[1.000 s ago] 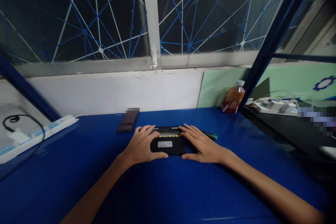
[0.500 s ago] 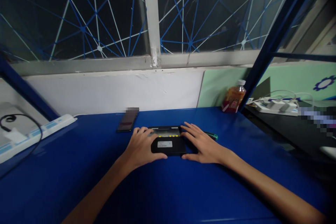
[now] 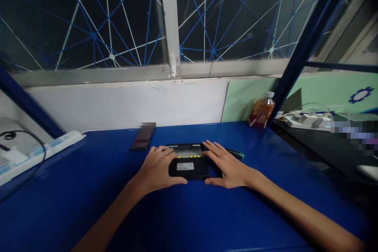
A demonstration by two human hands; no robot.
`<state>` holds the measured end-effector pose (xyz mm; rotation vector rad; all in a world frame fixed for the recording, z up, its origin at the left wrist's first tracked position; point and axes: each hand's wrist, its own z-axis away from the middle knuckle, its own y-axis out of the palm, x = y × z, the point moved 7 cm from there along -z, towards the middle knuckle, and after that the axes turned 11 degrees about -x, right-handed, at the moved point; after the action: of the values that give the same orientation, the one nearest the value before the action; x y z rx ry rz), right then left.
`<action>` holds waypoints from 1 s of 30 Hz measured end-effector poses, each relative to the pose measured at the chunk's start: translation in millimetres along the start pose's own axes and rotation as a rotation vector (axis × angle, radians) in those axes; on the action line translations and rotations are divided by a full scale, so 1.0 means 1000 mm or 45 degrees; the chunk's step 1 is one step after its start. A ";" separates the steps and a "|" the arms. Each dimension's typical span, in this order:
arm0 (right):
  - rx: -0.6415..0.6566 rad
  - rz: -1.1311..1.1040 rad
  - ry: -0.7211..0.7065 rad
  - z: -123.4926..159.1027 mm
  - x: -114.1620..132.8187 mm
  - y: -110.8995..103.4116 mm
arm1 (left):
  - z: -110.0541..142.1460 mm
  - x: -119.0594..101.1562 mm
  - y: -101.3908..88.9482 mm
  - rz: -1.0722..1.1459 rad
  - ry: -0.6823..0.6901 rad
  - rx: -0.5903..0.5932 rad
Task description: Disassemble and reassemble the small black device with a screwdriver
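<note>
Both hands on the black case [image 3: 191, 174], flat on the blue tabletop [image 3: 189, 220]. My left hand [image 3: 158, 167] had its grip at the left end, thumb by the near edge, fingers on the top and far part; my right hand [image 3: 232, 167] mirrored that at the right end. Each grip was spread fairly wide but holding the case, how firmly I couldn't tell. So the case lay between the two grips: right of the left one, left of the right one, neither hand clearly nearer. Its longer side seemed to run left-right, though hands and slant hid the true proportions. White label [image 3: 185, 166] on the near half, yellow marks [image 3: 196, 156] beyond it, then a greyish panel [image 3: 189, 151].

Just past the right grip's fingers, a green-ended black handle [image 3: 236, 153], partly covered. Beyond the left grip and a bit left, a dark phone [image 3: 143, 138]; farther left, a white power strip [image 3: 66, 141]. Far right beyond the right grip, a white-capped bottle [image 3: 261, 114] stood upright near the green board [image 3: 239, 96].
</note>
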<state>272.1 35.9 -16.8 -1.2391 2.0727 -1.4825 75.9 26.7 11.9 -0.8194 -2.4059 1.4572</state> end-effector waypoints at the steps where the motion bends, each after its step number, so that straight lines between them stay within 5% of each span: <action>1: 0.006 0.000 -0.001 0.000 0.000 0.000 | 0.000 0.001 0.000 -0.002 0.000 0.008; 30: -0.031 -0.197 0.124 -0.003 -0.007 -0.005 | 0.004 0.001 -0.001 0.154 0.136 0.219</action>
<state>276.7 42.2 -12.6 -1.3903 2.1036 -1.6189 73.4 24.0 10.7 -0.9893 -2.1529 1.5946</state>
